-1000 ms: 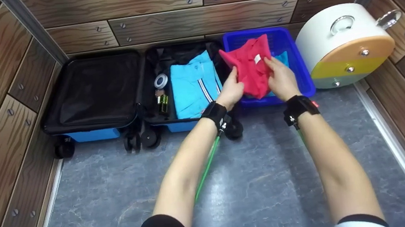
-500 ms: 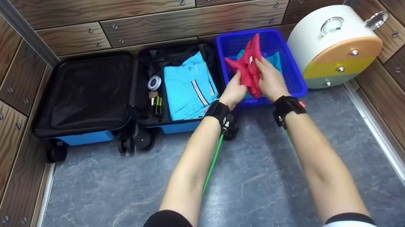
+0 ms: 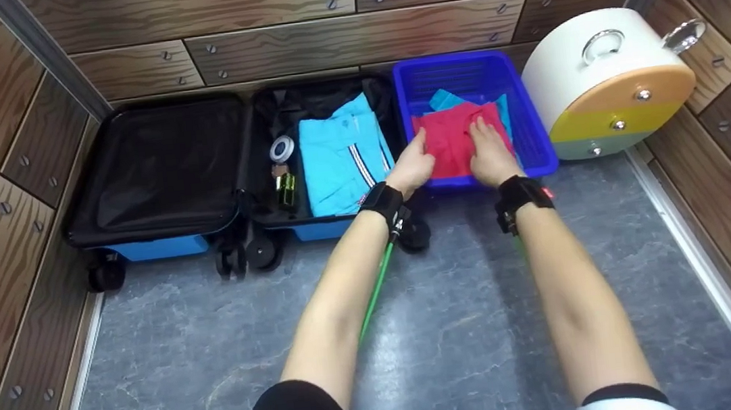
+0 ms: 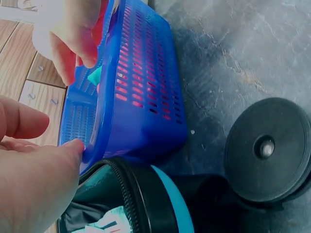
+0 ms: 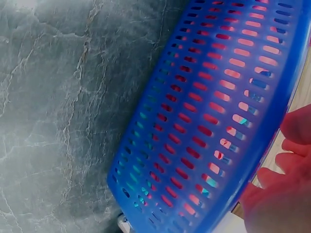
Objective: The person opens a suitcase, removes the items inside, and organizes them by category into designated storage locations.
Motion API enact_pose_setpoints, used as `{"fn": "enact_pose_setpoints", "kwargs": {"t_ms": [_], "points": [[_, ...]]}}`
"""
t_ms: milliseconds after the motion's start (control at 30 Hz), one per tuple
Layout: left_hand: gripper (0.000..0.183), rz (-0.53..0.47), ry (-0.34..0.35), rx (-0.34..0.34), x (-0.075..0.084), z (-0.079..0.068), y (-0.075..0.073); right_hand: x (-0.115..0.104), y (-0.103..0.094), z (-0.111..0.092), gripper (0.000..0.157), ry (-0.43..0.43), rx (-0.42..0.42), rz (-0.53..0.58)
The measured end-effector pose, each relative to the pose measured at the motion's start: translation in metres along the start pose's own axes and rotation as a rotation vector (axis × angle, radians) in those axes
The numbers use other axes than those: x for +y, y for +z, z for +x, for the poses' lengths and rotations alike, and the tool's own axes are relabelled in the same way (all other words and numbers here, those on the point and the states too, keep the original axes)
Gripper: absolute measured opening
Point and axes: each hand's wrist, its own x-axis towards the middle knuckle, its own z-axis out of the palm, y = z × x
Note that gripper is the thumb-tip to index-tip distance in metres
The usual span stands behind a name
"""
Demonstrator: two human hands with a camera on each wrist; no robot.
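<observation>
Cloth (image 3: 449, 145), red, lies spread inside the blue basket (image 3: 464, 76), over its near half; teal fabric (image 3: 444, 99) shows from beneath it at the back and along the right side; both hands are at the red cloth, one toward each side.

Left hand (image 3: 413, 165) is at the cloth's left part, fingertips over it; in the left wrist view its thumb and forefinger stand apart with a gap between them, beside the basket's rim; whether the fingertips press on the fabric cannot be told.

Right hand (image 3: 493, 156) lies at the cloth's right part, fingers extended forward over the fabric and slightly spread, holding nothing between them; in the right wrist view the fingers appear just beyond the basket's slotted wall, with red visible through the slots.

Each wrist carries a black band, the left band (image 3: 384, 204) and the right band (image 3: 525, 200); a green cord (image 3: 378, 288) trails from the left one.

Left of the basket stands a suitcase in two halves; its black lid half (image 3: 168, 164) is farthest left; the nearer half bears a folded light blue garment (image 3: 337, 160) with a dark-and-white stripe, a round item (image 3: 281, 148) and a small yellow-green item (image 3: 286, 189) beside it; right of the basket stands a white drum-shaped cabinet (image 3: 583, 49), its front banded orange, yellow and pale green; all rest on the grey marbled floor (image 3: 217, 343).
</observation>
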Motion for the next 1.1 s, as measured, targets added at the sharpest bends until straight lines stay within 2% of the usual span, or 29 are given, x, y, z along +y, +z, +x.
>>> {"fn": "enact_pose_setpoints", "kwargs": {"t_ms": [267,467,633,867,1100], "points": [[0.067,0.063,0.038,0.009,0.002,0.003,-0.008,-0.003,-0.002,0.002,0.066,-0.025,0.015,-0.024],[0.070,0.038,0.066,0.010,0.007,0.002,-0.021,-0.013,-0.004,0.005,0.065,-0.037,0.071,0.006],[0.067,0.077,0.091,0.035,0.010,-0.002,-0.046,-0.025,-0.001,0.010,0.063,-0.054,0.132,0.059],[0.063,0.178,0.010,0.079,0.007,-0.017,-0.090,-0.051,0.009,0.014,0.062,-0.075,0.178,0.166],[0.062,0.173,-0.035,0.104,0.002,-0.035,-0.125,-0.078,0.023,0.018,0.061,-0.122,0.174,0.245]]}}
